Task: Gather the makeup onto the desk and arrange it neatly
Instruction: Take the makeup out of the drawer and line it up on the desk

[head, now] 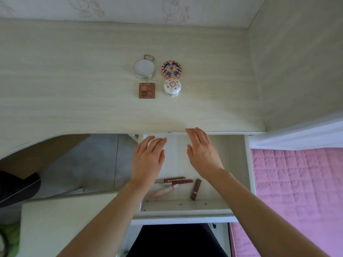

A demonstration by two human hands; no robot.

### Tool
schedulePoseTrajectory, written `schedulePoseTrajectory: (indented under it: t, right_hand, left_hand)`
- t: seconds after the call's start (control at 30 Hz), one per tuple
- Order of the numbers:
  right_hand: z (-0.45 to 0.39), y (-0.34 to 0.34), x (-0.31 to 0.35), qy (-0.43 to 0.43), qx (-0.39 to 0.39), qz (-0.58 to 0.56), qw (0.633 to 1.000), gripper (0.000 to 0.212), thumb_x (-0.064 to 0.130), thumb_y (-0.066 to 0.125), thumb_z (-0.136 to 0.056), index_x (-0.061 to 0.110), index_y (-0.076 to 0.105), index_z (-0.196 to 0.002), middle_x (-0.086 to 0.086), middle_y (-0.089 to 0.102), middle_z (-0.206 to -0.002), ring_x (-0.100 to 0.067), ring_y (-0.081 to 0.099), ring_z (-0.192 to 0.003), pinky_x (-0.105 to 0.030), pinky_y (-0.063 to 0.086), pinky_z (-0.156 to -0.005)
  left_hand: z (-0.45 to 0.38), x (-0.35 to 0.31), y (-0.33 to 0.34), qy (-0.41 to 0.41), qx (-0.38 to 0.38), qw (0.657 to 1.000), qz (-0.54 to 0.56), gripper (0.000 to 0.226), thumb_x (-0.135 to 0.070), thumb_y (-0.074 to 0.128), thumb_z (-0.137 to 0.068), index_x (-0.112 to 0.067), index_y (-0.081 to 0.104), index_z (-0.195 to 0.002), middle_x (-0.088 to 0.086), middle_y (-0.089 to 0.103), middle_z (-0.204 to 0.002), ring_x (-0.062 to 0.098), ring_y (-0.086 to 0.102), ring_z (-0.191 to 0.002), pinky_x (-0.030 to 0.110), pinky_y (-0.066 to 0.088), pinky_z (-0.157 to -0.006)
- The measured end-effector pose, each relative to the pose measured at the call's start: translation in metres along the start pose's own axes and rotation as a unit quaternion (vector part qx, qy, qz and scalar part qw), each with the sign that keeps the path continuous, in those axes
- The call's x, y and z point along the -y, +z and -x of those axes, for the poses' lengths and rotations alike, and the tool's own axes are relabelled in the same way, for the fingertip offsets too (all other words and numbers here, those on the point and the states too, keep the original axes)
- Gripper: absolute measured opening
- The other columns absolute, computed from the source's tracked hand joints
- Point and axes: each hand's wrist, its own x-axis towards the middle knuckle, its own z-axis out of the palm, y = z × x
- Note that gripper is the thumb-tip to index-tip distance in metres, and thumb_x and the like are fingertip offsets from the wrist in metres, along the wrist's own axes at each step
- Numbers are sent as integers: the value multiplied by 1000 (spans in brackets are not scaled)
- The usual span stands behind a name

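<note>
We've got four pieces set in a tidy square on the desk (74,89): the silver compact (144,69) far left, the patterned compact (171,69) far right, the palette (147,90) near left, the white jar (172,88) near right. Both hands hover over the open drawer (247,173), fingers straight and loose, grasping nothing: left hand (148,158) beside right hand (201,151), the right one's fingertips near the desk edge.

The rest of the makeup sits behind our wrists, at the near end of the drawer: two lip tubes (173,180) lying together, a pink tube (165,191) just beside them, and a brown lipstick (195,189) a little apart to the right.

What could go wrong? These are round tubes, so a hasty grab at the cluster could send one rolling across the drawer floor. Shutting the drawer now would leave four items ungathered. And reaching over the square carelessly, we could nudge the jar out of line.
</note>
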Motion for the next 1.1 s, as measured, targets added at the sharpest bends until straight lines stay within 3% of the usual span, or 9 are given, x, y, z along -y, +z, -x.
schedulePoseTrajectory:
  t: [0.13,0.3,0.43,0.53,0.63,0.93,1.1]
  right_hand:
    - [37,7,-6,2,10,-18,1000,45,-3,56,-86,0,51,-130,-12,55,-127,-28,46,-126,-39,50,-95]
    - [73,31,-37,12,99,3,995,46,-1,51,-90,4,47,-136,-11,51,-132,-24,41,-130,-38,46,-98]
    - [90,60,-66,-5,189,47,981,54,-2,51,-89,11,41,-141,-5,45,-138,-19,35,-133,-33,41,-103]
    - [95,80,-82,-26,236,56,970,47,1,54,-89,11,49,-134,-5,51,-132,-20,41,-127,-32,43,-102]
    - [99,97,-98,-58,270,95,956,42,1,57,-86,13,55,-126,-4,54,-126,-19,46,-121,-30,45,-99]
    - [104,123,-110,-154,327,180,915,38,4,47,-91,12,51,-128,-8,46,-134,-27,35,-129,-37,39,-102]
    - [104,120,-109,-174,297,222,912,28,10,62,-82,18,66,-108,-2,64,-114,-22,58,-110,-32,50,-88]
  left_hand:
    - [33,-10,4,8,46,999,0,33,-7,72,-78,-12,69,-110,1,69,-100,27,62,-102,40,53,-86]
    - [61,-17,23,-27,135,990,27,26,-6,72,-80,-10,71,-105,2,69,-95,24,63,-95,38,56,-78]
    - [71,-14,53,-74,220,972,38,25,-15,60,-91,-13,66,-115,0,66,-109,19,59,-103,33,53,-83]
    - [73,-12,78,-87,274,956,48,34,-21,51,-95,-16,57,-129,-2,58,-121,17,53,-106,32,52,-82]
    - [71,-10,97,-99,313,943,50,42,-23,56,-91,-17,53,-133,-2,55,-125,18,51,-108,34,52,-82]
    - [72,-7,134,-105,366,924,15,29,-30,61,-86,-21,64,-114,-2,58,-111,20,49,-107,37,48,-82]
    - [74,-1,142,-96,364,926,15,30,-30,68,-82,-19,64,-109,-3,56,-108,19,49,-104,37,49,-81]
